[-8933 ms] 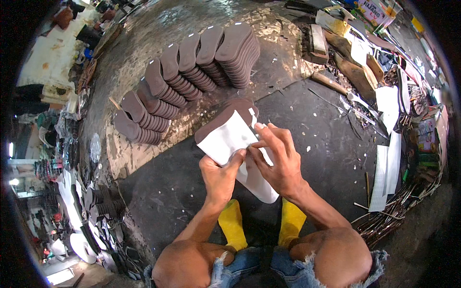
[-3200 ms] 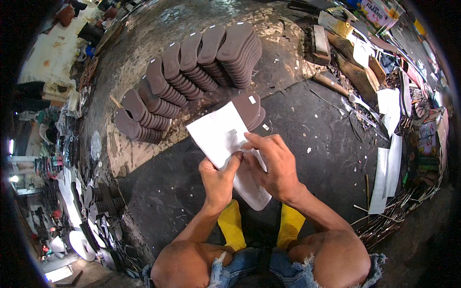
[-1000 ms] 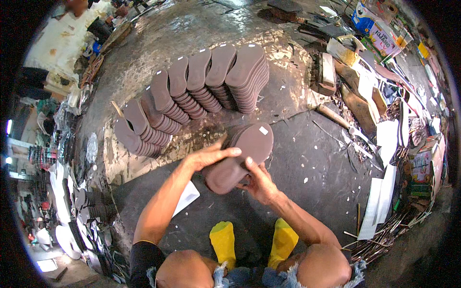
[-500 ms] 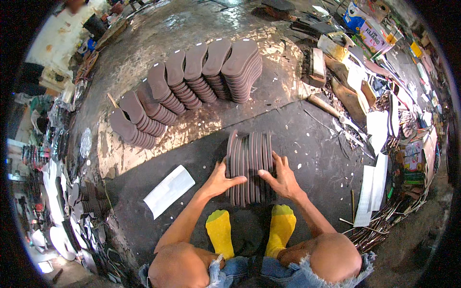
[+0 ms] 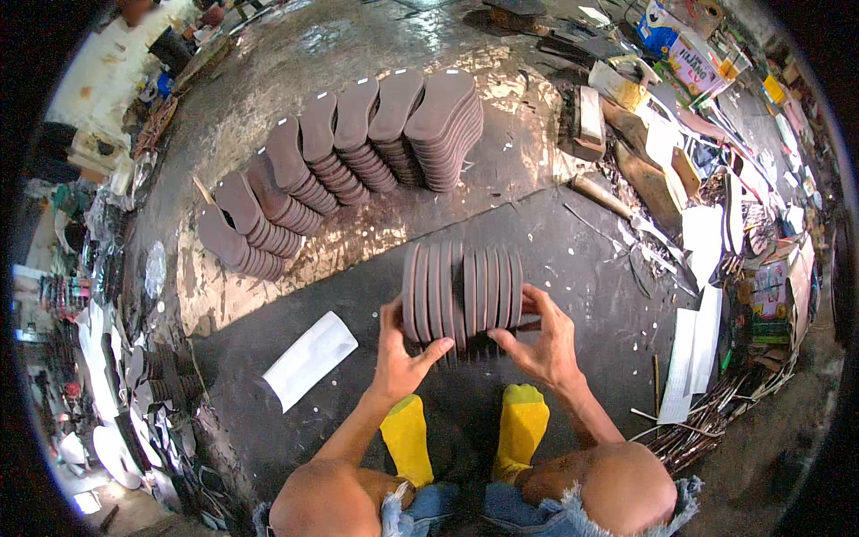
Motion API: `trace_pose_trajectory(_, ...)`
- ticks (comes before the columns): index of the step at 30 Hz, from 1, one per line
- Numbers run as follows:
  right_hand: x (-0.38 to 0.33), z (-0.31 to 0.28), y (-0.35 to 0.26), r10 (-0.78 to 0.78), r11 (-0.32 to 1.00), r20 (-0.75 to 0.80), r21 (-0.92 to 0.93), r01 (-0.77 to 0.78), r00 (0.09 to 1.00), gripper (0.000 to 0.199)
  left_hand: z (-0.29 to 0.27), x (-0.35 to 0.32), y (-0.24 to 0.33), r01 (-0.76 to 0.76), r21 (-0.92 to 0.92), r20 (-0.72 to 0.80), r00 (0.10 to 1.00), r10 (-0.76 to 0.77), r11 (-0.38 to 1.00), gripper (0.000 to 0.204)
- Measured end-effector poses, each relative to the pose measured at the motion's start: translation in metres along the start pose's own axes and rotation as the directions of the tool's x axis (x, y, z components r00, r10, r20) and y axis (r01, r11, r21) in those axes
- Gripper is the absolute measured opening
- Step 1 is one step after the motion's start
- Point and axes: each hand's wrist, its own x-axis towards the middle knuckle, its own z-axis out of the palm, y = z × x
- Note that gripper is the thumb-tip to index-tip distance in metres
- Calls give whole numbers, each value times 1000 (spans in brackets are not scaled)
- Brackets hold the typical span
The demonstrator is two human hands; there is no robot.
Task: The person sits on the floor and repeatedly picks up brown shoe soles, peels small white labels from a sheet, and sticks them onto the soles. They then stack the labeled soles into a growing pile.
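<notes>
A stack of dark brown shoe soles [image 5: 462, 291] stands on edge between my two hands, in front of my feet. A narrow dark gap splits it near the middle into two groups. My left hand [image 5: 400, 353] grips the left end, its thumb along the lower edge. On the right end my right hand [image 5: 546, 345] presses with its fingers, its thumb bent in toward the middle. Farther off, several piles of the same brown soles [image 5: 438, 107] lie flat in a curved row, most with small white tags at their tips.
A folded white paper [image 5: 310, 361] lies left of my hands on the black mat [image 5: 573, 268]. To the right are a wooden-handled tool [image 5: 601, 194], white sheets [image 5: 678, 367], cut strips and scraps. More offcuts crowd the left side. My feet in yellow socks [image 5: 522, 430] flank the near space.
The held soles have spread wider, and the gap between the two groups has grown. Both hands have moved apart, and their thumbs now sit lower on the stack.
</notes>
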Motion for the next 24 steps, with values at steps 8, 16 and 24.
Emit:
trace_pose_trajectory(8,-2,-17,23,238,952,210,143,-271,948,58,-4,13,-18,689,-367,563,699,-440,625,120)
trace_pose_trajectory(16,13,-16,54,519,22,468,829,-558,715,108,24,92,25,823,-354,826,498,-266,444,126)
trace_pose_trajectory(24,306,-9,86,422,533,10,806,-257,907,131,-122,35,-29,543,-486,86,809,-581,684,65)
